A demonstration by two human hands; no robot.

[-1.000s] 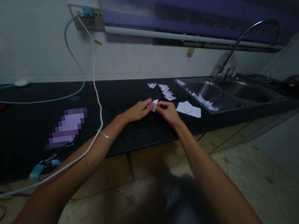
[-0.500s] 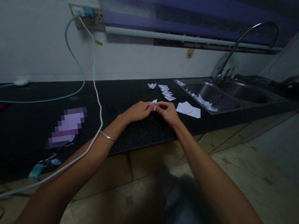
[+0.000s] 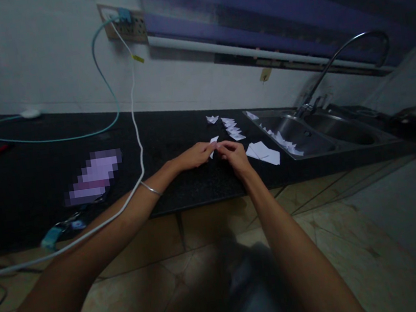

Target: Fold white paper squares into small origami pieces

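Over the dark countertop (image 3: 173,130), a small folded piece of white paper (image 3: 213,140) is pinched between my two hands. My left hand (image 3: 197,155) is closed on its left side, thumb toward the right. From the other side, my right hand (image 3: 234,155) presses its fingertips at the paper's right edge. The fingers hide much of the fold. Just beyond my hands lie a row of folded paper boats (image 3: 232,129) and a single paper boat (image 3: 212,119). Flat white paper sheets (image 3: 264,154) sit right of my right hand.
More folded papers (image 3: 283,141) line the left rim of the steel sink (image 3: 340,145), under a curved faucet (image 3: 343,44). A white cable (image 3: 136,130) hangs from the wall socket (image 3: 123,23) across my left forearm. A blurred-out flat object (image 3: 95,177) lies at left.
The folded paper has tilted slightly between my fingers, and more of its white surface shows above and below my left thumb. My arms stay nearly in place.
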